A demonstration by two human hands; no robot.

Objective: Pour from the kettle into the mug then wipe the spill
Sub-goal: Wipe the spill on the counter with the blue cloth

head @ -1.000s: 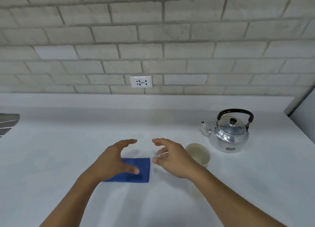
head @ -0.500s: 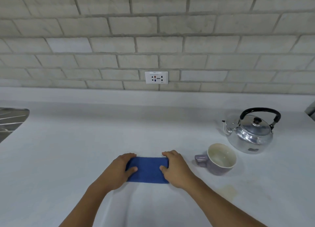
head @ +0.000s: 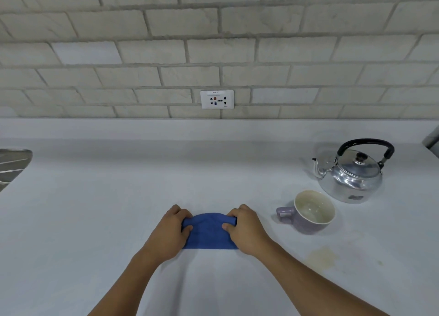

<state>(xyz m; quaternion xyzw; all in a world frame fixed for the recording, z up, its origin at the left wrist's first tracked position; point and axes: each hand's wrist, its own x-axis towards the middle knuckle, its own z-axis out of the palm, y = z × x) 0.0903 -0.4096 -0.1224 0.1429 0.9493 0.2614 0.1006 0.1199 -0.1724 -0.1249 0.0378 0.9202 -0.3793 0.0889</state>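
A blue cloth (head: pixel 206 232) lies on the white counter (head: pixel 95 220), its far edge lifted and bowed upward. My left hand (head: pixel 171 232) pinches its left far corner and my right hand (head: pixel 247 230) pinches its right far corner. To the right stands a purple mug (head: pixel 311 212) with a cream inside, its handle pointing left. Behind the mug sits a shiny metal kettle (head: pixel 351 173) with a black handle and its spout toward the left. A faint yellowish spill stain (head: pixel 323 257) marks the counter in front of the mug.
A metal sink drainer (head: pixel 13 166) shows at the left edge. A brick wall with a white power socket (head: pixel 217 99) rises behind the counter's raised back ledge. A grey object's corner (head: pixel 432 140) shows at the far right.
Both hands came down onto the blue cloth and gripped its far corners, then lifted that edge so it bows up. The camera view shifted left and tilted.
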